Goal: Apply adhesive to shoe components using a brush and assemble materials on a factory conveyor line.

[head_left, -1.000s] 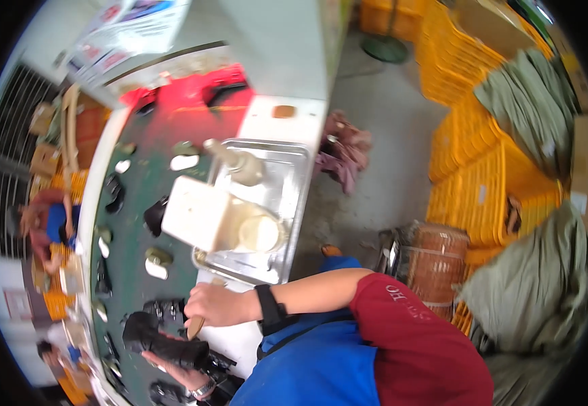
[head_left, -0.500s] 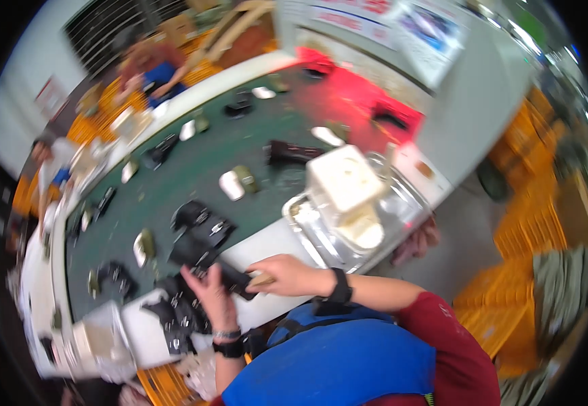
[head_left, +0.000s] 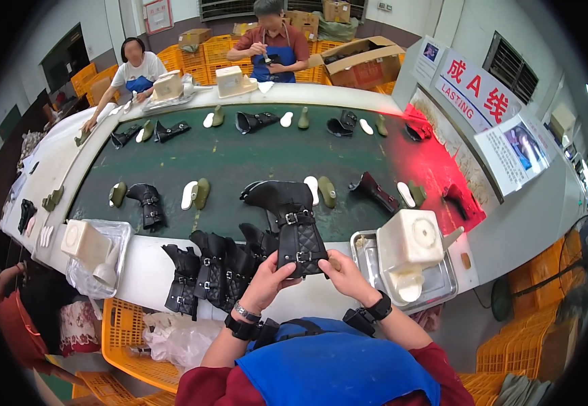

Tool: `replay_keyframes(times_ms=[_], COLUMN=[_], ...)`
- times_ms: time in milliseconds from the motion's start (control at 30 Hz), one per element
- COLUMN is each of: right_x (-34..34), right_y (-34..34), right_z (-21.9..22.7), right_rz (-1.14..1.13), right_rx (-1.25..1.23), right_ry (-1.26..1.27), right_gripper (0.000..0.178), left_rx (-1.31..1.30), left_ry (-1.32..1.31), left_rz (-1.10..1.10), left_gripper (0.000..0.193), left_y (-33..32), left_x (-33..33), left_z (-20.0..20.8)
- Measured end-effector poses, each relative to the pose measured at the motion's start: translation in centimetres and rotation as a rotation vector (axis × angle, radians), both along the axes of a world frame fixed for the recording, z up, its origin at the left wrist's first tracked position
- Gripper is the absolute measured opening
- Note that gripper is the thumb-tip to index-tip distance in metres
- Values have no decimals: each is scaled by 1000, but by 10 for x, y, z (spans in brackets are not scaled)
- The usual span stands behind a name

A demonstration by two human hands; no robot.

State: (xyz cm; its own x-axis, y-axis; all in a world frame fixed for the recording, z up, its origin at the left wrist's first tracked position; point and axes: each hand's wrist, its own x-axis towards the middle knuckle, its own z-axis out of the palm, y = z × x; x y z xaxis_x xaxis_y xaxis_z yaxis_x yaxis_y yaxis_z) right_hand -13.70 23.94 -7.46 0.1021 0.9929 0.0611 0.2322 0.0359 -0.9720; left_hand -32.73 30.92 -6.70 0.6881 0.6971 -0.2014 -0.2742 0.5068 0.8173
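A black quilted boot upper (head_left: 298,233) with two buckled straps is held up before me, its foot part pointing left and its shaft toward me. My left hand (head_left: 269,283) is closed on the left side of the shaft's edge, thumb on the leather. My right hand (head_left: 349,276) pinches the right side of the same edge, and a short tan, wood-like piece (head_left: 335,264) shows at its fingers; the rest of that piece is hidden. Just left of the held boot, several similar black boot uppers (head_left: 211,269) lie close together on the white table edge (head_left: 321,292).
A green belt (head_left: 240,159) carries boot uppers, white insoles and olive shoe lasts (head_left: 327,192). At right, a metal tray (head_left: 443,279) bears a cream container (head_left: 412,237); another container (head_left: 85,242) stands left. An orange crate (head_left: 128,338) sits below. Two people work across the belt.
My view has swung round and levelled. The boot upper is now lifted with its foot part away from me, both hands at the shaft edge; before, it was held low and slanted.
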Motion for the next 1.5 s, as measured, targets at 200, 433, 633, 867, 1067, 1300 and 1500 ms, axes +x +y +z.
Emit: replay_keyframes(times_ms=[200, 433, 633, 867, 1067, 1300, 1500], right_x=[-16, -25, -36, -35, -36, -35, -30], right_y=[13, 21, 32, 33, 25, 26, 19], right_z=[-7, 3, 16, 7, 16, 10, 9], right_rz=[53, 51, 85, 96, 104, 127, 73], right_rx=[-10, -59, -60, -85, -91, 10, 28], right_ry=[-27, -50, -10, 34, 48, 8, -23], right_gripper=[22, 22, 21, 20, 18, 17, 18], left_rx=[108, 234, 150, 203, 403, 273, 280], left_ry=[17, 11, -16, 55, 145, 103, 34], left_rz=[0, 46, -11, 48, -6, 9, -98], left_gripper=[39, 53, 41, 24, 15, 18, 24], left_y=[11, 15, 15, 12, 5, 8, 6], left_x=[-20, -27, -30, -33, -31, -32, -32], left_z=[-20, -14, -22, -28, -26, -28, -25])
